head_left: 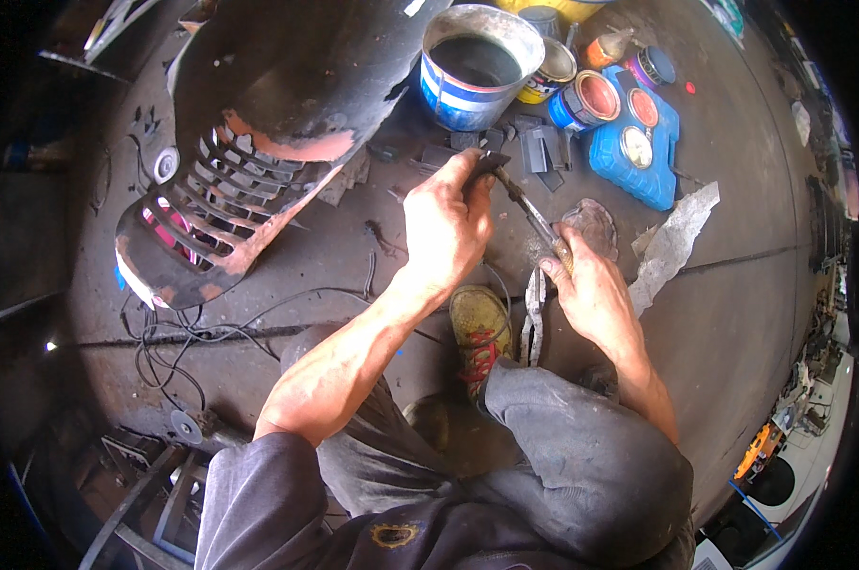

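Note:
My left hand (448, 217) pinches a small black piece (486, 163) above the floor, near the middle of the view. My right hand (586, 294) grips the handle (558, 247) of a slim tool with a metal shaft (534, 214), like a soldering iron. The tool's far end meets the black piece at my left fingertips. A dark cord hangs below my hands beside my yellowish shoe (477, 318). Behind my right hand lies a crumpled grey lump (598, 218).
A slotted bumper piece (306, 66) with pink filler lies at left, cables (159, 351) below it. Behind my hands are a bucket (448, 100), several cans (562, 109), dark plastic scraps (548, 152) and a blue case (662, 152). A torn grey sheet (681, 228) lies right.

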The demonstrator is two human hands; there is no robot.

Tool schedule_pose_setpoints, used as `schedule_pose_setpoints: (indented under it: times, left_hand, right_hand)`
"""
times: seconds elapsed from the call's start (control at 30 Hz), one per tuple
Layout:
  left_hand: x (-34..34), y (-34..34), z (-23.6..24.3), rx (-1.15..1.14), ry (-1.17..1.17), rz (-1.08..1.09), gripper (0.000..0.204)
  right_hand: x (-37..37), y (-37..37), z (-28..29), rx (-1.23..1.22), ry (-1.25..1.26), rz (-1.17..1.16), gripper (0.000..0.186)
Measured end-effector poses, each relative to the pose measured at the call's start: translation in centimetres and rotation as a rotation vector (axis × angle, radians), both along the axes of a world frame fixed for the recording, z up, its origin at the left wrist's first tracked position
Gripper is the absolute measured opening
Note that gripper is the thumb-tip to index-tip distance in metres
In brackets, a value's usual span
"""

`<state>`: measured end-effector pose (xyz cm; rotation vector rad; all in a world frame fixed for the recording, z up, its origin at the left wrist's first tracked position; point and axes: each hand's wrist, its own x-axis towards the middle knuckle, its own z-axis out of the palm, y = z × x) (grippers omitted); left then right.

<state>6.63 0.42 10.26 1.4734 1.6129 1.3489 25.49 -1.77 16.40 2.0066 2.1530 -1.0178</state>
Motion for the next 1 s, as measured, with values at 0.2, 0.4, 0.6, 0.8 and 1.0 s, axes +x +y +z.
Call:
schedule_pose_setpoints:
  times: [0.2,0.4,0.6,0.8,1.0]
  left_hand:
    - [0.7,0.7,-1.4,0.117,0.231,0.008,0.027]
    - [0.3,2.0,-0.7,-0.343,-0.465,-0.088,0.026]
    - [-0.2,1.7,-0.3,-0.387,-0.639,-0.154,0.027]
    - [-0.5,2.0,0.3,-0.399,-0.621,-0.122,0.029]
    - [-0.7,2.2,0.3,-0.317,-0.629,-0.053,0.029]
  right_hand:
    - [-0.1,0.4,0.3,-0.011,-0.015,0.005,0.046]
    - [0.5,0.4,-0.6,0.022,-0.021,-0.005,0.049]
    - [0.8,0.3,-0.5,0.020,0.013,-0.038,0.051]
    - [2.2,-0.1,-1.7,0.199,0.031,0.039,0.053]
    - [2.0,-0.3,-1.5,0.030,0.049,-0.048,0.056]
